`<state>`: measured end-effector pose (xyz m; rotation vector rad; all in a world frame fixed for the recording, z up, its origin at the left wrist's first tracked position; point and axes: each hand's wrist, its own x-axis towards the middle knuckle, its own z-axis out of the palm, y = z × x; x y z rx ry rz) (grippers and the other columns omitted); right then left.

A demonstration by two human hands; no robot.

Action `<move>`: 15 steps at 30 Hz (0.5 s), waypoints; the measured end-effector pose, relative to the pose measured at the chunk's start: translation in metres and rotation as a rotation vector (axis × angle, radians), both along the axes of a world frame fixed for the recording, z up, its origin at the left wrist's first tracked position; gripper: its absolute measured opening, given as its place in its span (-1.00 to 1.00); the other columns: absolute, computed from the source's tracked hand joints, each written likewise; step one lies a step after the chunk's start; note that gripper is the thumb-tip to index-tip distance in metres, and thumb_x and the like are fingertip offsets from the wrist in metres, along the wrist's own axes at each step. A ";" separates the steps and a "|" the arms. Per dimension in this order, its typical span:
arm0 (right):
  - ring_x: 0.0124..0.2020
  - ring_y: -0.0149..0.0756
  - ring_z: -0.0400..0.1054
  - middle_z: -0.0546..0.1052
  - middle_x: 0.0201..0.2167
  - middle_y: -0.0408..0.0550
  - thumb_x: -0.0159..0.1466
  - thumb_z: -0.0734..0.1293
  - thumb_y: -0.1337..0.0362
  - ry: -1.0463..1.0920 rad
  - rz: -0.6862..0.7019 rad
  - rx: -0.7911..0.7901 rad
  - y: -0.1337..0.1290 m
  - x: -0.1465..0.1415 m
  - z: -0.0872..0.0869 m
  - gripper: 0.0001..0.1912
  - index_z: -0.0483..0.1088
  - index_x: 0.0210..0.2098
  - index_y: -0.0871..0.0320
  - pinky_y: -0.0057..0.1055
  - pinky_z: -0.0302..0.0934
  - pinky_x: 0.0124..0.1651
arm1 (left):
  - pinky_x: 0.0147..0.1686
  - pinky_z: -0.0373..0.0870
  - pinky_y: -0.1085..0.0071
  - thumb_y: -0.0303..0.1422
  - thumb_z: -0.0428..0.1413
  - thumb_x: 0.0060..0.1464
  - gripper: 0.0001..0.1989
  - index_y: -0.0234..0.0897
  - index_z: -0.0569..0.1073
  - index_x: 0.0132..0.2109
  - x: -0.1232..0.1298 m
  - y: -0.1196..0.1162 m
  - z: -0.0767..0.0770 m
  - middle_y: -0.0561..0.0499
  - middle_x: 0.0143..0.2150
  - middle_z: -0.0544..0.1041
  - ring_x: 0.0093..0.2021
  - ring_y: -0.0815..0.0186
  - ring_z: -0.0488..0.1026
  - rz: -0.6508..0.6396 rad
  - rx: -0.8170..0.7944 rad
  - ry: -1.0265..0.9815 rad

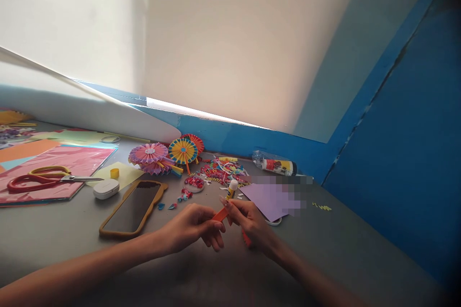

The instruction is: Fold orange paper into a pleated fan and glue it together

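Above the grey table, my left hand (196, 228) pinches one end of a narrow orange paper strip (220, 214) between thumb and fingers. My right hand (252, 220) has its thumb and fingertips closed on the strip's other end, close to the left fingertips. Another red-orange paper piece (246, 238) shows beneath my right hand, partly hidden by it. Just behind the fingers stands a glue stick (232, 189) with a white end and a yellow label. Purple paper (270, 199) lies to the right of it.
Left are red-handled scissors (46, 180) on pink paper, a white case (106, 189) and a phone (133, 208). Behind are paper rosettes (183, 150), colourful scraps (219, 170) and a plastic bottle (275, 165) lying by the blue wall. Yellow zigzag scraps (321, 206) lie at right.
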<state>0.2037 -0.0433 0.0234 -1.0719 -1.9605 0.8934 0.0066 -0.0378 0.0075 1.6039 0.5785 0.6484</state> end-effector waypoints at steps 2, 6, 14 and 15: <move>-0.51 -0.42 0.03 0.17 -0.57 -0.21 0.38 0.13 0.01 -0.003 -0.047 0.067 0.002 0.001 0.001 -0.54 0.17 -0.54 0.15 -0.44 -0.07 -0.44 | -0.25 0.44 0.34 -0.08 0.08 0.17 -0.61 -0.40 0.46 -0.24 -0.001 0.000 0.003 -0.17 -0.27 0.61 -0.29 0.21 0.56 0.008 0.027 0.008; -0.51 -0.41 0.02 0.15 -0.58 -0.22 0.39 0.14 0.05 -0.024 -0.074 0.137 0.003 0.003 -0.001 -0.57 0.16 -0.54 0.15 -0.43 -0.09 -0.45 | -0.14 0.41 0.31 -0.07 0.05 0.19 -0.58 -0.40 0.51 -0.16 -0.002 0.000 0.008 -0.18 -0.17 0.59 -0.14 0.15 0.52 -0.035 0.058 0.034; -0.51 -0.40 0.13 0.24 -0.58 -0.21 0.41 0.05 0.01 -0.209 -0.023 0.137 0.011 0.009 -0.002 -0.52 0.21 -0.52 0.15 -0.46 0.00 -0.43 | -0.29 0.29 0.42 -0.13 0.21 0.05 -0.56 -0.30 0.42 -0.01 -0.007 0.011 -0.006 0.04 -0.37 0.49 -0.31 0.28 0.44 0.067 0.098 0.085; -0.50 -0.40 0.17 0.29 -0.56 -0.20 0.42 0.03 0.02 -0.275 -0.022 0.161 0.014 0.012 -0.001 -0.52 0.25 -0.50 0.16 -0.46 0.02 -0.41 | -0.28 0.31 0.41 -0.13 0.23 0.03 -0.52 -0.28 0.36 0.04 -0.008 0.011 -0.007 0.04 -0.36 0.49 -0.30 0.28 0.45 0.076 0.064 0.076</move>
